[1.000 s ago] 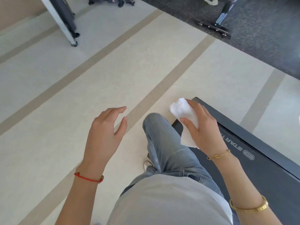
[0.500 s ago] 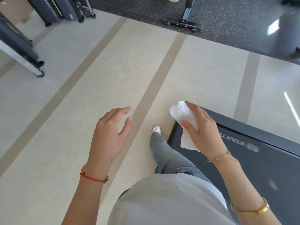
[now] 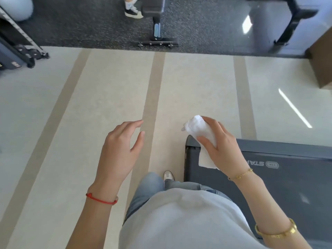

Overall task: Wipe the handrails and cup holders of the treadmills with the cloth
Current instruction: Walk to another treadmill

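My right hand [image 3: 221,146] grips a crumpled white cloth [image 3: 199,130], held in the air over the rear left corner of a dark treadmill deck [image 3: 296,177] at the lower right. The cloth's loose end hangs down below my fingers. My left hand [image 3: 120,148] hovers over the pale floor with fingers spread and holds nothing. Both hands are in front of my grey shirt and blue jeans. No handrail or cup holder is in view.
Pale floor [image 3: 197,83] with tan stripes stretches ahead. A dark speckled mat [image 3: 89,24] lies beyond it with a bench frame [image 3: 156,33] and another person's shoe [image 3: 133,12]. Black equipment [image 3: 16,51] stands at the far left, a dark frame [image 3: 291,24] at the top right.
The view has swung to the right and forward, so the mat and bench have come closer. My foot has stepped off beside the treadmill's rear end. Both hands keep their pose.
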The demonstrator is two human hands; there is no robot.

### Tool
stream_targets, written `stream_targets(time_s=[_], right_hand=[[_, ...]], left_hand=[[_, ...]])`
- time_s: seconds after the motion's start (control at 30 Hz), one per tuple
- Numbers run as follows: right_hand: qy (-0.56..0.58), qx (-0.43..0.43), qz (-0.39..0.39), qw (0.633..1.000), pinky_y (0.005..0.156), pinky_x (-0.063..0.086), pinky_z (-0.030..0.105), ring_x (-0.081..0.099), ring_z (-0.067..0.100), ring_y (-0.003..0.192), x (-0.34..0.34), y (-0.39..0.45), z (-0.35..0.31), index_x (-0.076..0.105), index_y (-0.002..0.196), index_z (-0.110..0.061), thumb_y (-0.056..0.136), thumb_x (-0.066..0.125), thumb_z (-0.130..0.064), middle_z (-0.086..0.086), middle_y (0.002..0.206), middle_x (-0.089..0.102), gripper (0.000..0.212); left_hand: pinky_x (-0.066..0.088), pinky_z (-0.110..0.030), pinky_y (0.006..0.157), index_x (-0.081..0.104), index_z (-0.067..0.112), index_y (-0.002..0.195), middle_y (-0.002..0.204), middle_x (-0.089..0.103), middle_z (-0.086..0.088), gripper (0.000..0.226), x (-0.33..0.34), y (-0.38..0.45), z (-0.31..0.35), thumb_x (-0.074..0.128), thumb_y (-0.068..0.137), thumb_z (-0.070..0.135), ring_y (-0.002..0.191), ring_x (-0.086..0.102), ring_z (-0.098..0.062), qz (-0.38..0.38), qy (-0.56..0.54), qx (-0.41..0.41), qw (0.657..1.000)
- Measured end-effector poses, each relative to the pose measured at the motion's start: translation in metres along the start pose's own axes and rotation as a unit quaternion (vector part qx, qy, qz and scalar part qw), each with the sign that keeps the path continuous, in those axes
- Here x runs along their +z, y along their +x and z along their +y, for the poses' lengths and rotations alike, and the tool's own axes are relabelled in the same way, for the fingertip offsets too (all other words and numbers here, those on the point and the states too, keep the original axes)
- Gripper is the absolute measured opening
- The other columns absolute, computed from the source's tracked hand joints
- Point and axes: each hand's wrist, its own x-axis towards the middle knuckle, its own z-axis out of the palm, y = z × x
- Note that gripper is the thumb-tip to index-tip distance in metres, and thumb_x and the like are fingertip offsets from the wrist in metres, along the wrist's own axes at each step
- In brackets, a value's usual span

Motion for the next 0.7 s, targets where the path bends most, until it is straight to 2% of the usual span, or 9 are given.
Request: stream_targets(time_s=[0.2,0.33,0.5,0.7], right_hand=[[-0.002,0.072,0.058,0.996,0.077,0.033,0.017,0.054,0.016,0.101,-0.007,0.052,0.011,0.043,0.137,-0.030,0.096,0.056,-0.025,-0.006,0.125,0.055,0.044],[0.003,0.117,0.099,0.988,0.080,0.036,0.019,0.054,0.015,0.102,-0.011,0.095,0.021,0.044,0.136,-0.031,0.095,0.057,-0.025,-0.006,0.124,0.055,0.043],[0.005,0.165,0.162,0.973,0.078,0.033,0.010,0.053,0.012,0.101,-0.021,0.165,0.033,0.045,0.136,-0.027,0.095,0.058,-0.023,-0.004,0.120,0.056,0.043],[0.008,0.211,0.236,0.949,0.080,0.033,0.014,0.053,0.013,0.105,-0.042,0.250,0.038,0.045,0.135,-0.027,0.095,0.058,-0.024,-0.004,0.123,0.056,0.042]], left_hand=[[0.050,-0.040,0.095,0.065,0.015,0.124,0.117,0.067,0.004,0.029,0.026,0.093,-0.006,0.057,0.096,0.021,0.108,0.063,-0.016,-0.067,-0.020,0.058,0.996],[0.049,-0.038,0.096,0.065,0.016,0.124,0.116,0.067,0.003,0.028,0.048,0.166,-0.011,0.057,0.098,0.020,0.109,0.062,-0.017,-0.102,-0.037,0.096,0.989],[0.050,-0.040,0.096,0.065,0.017,0.123,0.116,0.067,0.005,0.034,0.072,0.273,-0.009,0.050,0.096,0.030,0.108,0.063,-0.016,-0.147,-0.039,0.160,0.975],[0.049,-0.038,0.096,0.066,0.014,0.123,0.116,0.067,0.003,0.027,0.096,0.407,0.014,0.058,0.097,0.018,0.109,0.063,-0.018,-0.177,-0.044,0.248,0.951]])
